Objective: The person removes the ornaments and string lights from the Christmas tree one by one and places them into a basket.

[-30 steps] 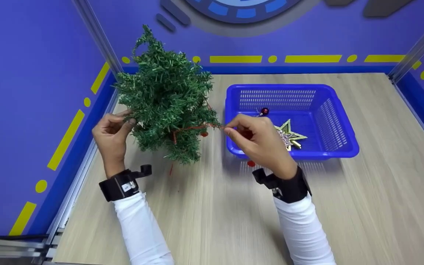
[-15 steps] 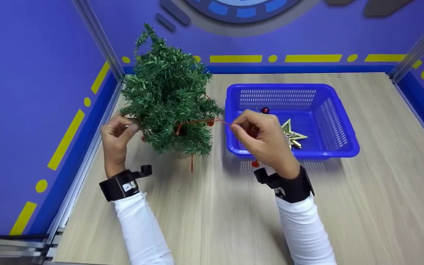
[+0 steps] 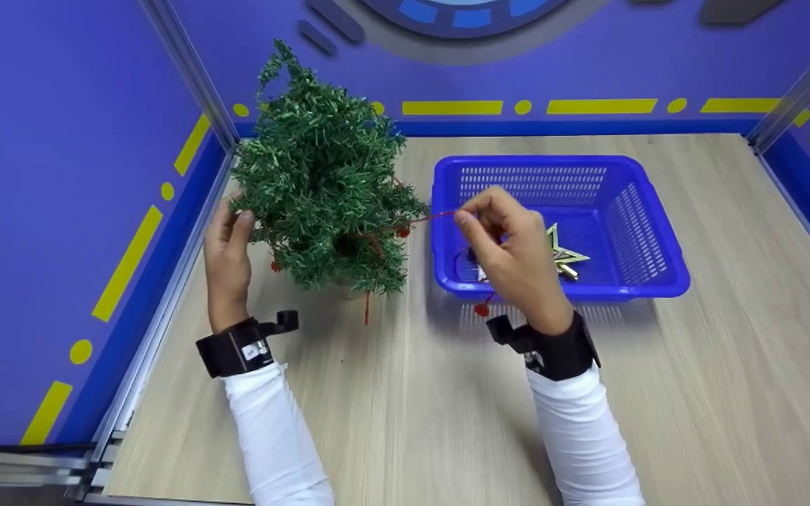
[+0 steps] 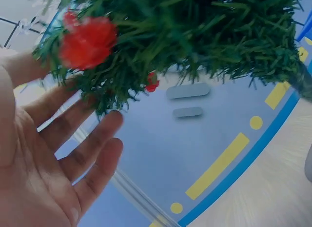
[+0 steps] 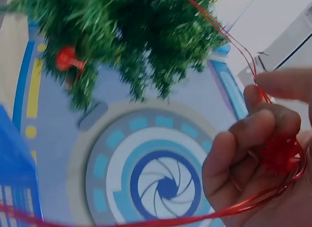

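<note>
A small green artificial Christmas tree [image 3: 320,176] stands on the left part of the table. My left hand [image 3: 229,267] is at its left side, fingers loosely extended against the branch tips; the left wrist view has a red flower-shaped piece [image 4: 87,44] hanging above the palm. Between thumb and forefinger, my right hand [image 3: 517,260] pinches a thin red string garland [image 3: 440,215], drawn out from the tree's right side. More of its doubled strand trails below, and another red flower piece [image 5: 280,154] lies within the curled fingers.
A blue plastic basket [image 3: 658,291] sits right of the tree, partly under my right hand. Inside it is a gold star [image 3: 568,258], with other ornaments mostly hidden by the hand. Purple panels [image 3: 81,176] enclose the table at the back and sides.
The tree has shifted slightly right and turned. My left hand has moved right and its pinch has loosened. My right hand has risen a little, pulling the string straighter.
</note>
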The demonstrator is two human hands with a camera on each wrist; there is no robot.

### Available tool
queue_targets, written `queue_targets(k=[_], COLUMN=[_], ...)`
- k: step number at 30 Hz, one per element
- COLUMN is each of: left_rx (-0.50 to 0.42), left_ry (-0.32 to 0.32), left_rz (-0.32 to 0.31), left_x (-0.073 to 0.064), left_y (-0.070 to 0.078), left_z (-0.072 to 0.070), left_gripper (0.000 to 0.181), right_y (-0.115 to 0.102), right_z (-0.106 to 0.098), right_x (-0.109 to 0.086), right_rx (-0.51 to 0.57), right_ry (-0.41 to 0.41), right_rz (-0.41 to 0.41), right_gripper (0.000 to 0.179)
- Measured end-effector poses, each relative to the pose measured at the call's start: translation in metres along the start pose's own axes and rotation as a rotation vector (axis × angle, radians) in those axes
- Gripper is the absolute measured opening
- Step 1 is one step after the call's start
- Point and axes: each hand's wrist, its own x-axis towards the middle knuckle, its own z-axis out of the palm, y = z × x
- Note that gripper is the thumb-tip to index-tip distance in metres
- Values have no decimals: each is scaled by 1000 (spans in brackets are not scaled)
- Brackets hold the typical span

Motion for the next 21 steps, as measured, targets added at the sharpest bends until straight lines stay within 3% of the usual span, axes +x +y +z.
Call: queue_targets(k=[2,5,9,14,21], left_rx=[27,46,58,45,48], left_ry=[-4,0,-21,-68,-121], left_rz=[-20,-7,8,-14,-22], left_x=[1,1,3,7,14], left_y=[0,-1,-2,-2,-4], left_z=[2,2,0,-4,-8], left_gripper=[9,17,14,23,32], right_y=[5,13,17,14,1], right_z=[-3,-7,-5,2,11], right_x=[2,4,3,-1,-9], right_rx=[-86,-205,-304,-344,-369], right_ry=[36,78,174,286,274], right_rz=[-16,-61,-105,-81,-30], right_gripper=[13,11,11,12,15])
